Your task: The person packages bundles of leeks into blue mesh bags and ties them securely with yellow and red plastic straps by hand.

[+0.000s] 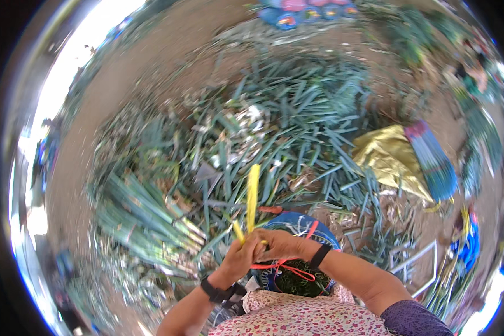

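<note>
Both of my hands meet in front of my lap, closed around a yellow plastic strip (pixel 253 196). One long end of the strip stands up above the fingers, and a shorter end sticks out to the left. My left hand (pixel 236 262), with a dark watch on its wrist, pinches the strip from the left. Pressed up against it, my right hand (pixel 285 245) grips the strip too; a black band circles that wrist. Just below the hands is a round blue tub (pixel 326 235) with dark green matter inside and a pinkish-red cord (pixel 299 273) across it.
Ahead spreads a heap of cut green leaves (pixel 313 101). Leek bundles (pixel 145 213) lie at the left. To the right are a gold sheet (pixel 392 159), a blue-and-pink bundle (pixel 434 159) and a white frame (pixel 414 263). Blue-and-pink packages (pixel 308 14) lie far ahead.
</note>
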A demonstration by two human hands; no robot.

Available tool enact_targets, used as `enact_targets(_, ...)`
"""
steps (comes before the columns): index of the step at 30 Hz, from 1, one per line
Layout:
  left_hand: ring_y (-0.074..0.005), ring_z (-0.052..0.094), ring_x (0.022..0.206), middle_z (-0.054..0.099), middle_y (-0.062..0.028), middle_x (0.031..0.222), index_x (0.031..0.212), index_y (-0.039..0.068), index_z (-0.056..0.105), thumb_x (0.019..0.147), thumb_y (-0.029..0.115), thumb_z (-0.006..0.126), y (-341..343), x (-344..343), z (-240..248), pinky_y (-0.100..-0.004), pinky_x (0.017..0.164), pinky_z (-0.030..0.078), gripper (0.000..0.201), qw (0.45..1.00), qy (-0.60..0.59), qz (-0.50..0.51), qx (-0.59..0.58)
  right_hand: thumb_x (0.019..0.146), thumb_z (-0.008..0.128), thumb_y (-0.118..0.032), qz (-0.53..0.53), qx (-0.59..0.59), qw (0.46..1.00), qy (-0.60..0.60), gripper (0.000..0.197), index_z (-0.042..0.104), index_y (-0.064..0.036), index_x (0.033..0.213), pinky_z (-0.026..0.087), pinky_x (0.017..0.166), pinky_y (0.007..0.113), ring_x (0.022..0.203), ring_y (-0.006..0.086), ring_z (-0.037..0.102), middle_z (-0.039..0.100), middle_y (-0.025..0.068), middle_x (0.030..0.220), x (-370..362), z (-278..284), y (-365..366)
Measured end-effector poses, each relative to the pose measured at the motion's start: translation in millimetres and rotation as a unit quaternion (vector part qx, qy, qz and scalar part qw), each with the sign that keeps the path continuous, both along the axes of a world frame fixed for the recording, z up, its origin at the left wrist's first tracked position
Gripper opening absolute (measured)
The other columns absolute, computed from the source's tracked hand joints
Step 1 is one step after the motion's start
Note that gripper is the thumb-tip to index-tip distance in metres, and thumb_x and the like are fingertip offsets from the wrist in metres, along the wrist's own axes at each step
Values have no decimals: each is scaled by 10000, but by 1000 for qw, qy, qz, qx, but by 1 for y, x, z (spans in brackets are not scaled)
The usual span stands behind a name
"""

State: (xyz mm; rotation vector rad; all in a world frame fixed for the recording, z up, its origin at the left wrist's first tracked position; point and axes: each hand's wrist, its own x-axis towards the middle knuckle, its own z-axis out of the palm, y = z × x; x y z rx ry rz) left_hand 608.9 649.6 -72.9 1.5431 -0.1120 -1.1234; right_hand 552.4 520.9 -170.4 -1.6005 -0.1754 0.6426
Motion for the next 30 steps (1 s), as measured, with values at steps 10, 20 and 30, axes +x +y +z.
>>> enact_targets(10,-86,447,632,479,-1,704,948,35,511,881,222,477,6,-39,-15,-230,571,395,202,947,-72,300,-93,915,401,-281,-91,238,932,258,331,395,-96,640,265,449,222,502,90,345,382,-6,564,-47,-4,-18)
enact_targets(20,-173,567,826,607,-63,957,1105,8,538,811,151,576,78,-268,-198,-272,753,446,329,779,223,585,40,915,361,-330,-220,172,885,372,397,339,-119,579,275,420,237,447,122,338,374,30,515,-56,5,-28)
enact_targets(30,-175,587,696,622,-93,768,847,23,637,785,172,559,72,-241,-218,-294,648,456,178,821,79,460,329,914,358,-347,-253,161,880,368,397,331,-124,587,287,418,260,419,129,330,371,30,499,-46,-1,-5)
